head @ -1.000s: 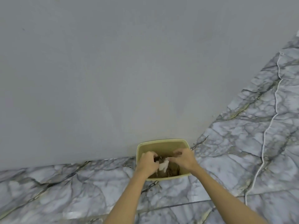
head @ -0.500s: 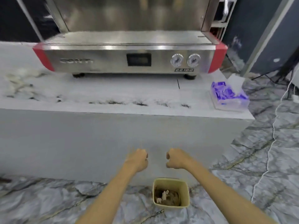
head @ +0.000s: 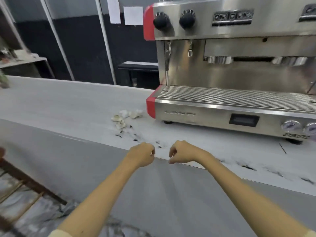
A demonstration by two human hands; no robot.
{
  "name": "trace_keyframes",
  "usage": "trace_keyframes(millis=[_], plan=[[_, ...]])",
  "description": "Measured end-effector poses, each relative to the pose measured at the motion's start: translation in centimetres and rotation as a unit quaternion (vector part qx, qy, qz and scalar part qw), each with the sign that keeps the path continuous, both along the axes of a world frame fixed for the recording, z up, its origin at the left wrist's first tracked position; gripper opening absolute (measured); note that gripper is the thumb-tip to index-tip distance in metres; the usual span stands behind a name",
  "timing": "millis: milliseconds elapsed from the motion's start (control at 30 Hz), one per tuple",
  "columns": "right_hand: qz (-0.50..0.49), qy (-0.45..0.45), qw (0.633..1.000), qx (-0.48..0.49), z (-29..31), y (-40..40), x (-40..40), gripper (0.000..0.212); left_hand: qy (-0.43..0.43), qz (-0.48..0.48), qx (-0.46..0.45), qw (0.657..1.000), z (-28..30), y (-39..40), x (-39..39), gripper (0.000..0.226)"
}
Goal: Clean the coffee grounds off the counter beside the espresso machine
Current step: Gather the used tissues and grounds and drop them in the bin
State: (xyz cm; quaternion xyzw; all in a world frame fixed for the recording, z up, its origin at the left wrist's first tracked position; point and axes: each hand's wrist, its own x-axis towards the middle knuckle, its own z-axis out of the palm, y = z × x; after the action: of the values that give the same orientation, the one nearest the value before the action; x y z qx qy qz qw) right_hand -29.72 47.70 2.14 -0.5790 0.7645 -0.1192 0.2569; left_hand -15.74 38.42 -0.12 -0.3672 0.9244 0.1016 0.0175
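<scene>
Dark coffee grounds (head: pixel 135 136) lie scattered on the white counter (head: pixel 68 106) just left of the steel and red espresso machine (head: pixel 230 74). More grounds (head: pixel 248 167) streak the counter's front edge to the right. Crumpled used tissues (head: pixel 126 117) sit beside the machine's left corner, behind the grounds. My left hand (head: pixel 142 153) and my right hand (head: pixel 183 153) hover side by side at the counter's front edge, fingers curled in, nothing in either.
The counter's grey front panel (head: pixel 153 194) drops to a marble floor (head: pixel 34 219). A brown wooden frame (head: pixel 25 182) stands at the lower left. Dark wall panels and a shelf (head: pixel 22 60) lie behind the counter.
My view rose from the bin on the floor to the counter top. Both hands let go of the tissue over the bin and lifted to the counter's edge.
</scene>
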Motion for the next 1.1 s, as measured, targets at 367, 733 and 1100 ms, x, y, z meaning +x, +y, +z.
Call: trace_keyframes(millis=[367, 733, 1100], plan=[[0.015, -0.015, 1.000, -0.023, -0.9, -20.7, 8.0, 0.028, 0.004, 0.073, -0.010, 0.997, 1.1, -20.2, 9.3, 0.029], [-0.051, -0.048, 0.993, -0.097, -4.1, -29.9, 6.8, 0.059, 0.146, 0.053, 0.085, 0.984, -2.1, -31.1, 5.4, 0.048], [-0.173, -0.070, 0.974, -0.130, -5.5, -31.0, 8.1, 0.022, 0.221, -0.008, 0.136, 0.966, -4.5, -35.8, 4.2, 0.024]])
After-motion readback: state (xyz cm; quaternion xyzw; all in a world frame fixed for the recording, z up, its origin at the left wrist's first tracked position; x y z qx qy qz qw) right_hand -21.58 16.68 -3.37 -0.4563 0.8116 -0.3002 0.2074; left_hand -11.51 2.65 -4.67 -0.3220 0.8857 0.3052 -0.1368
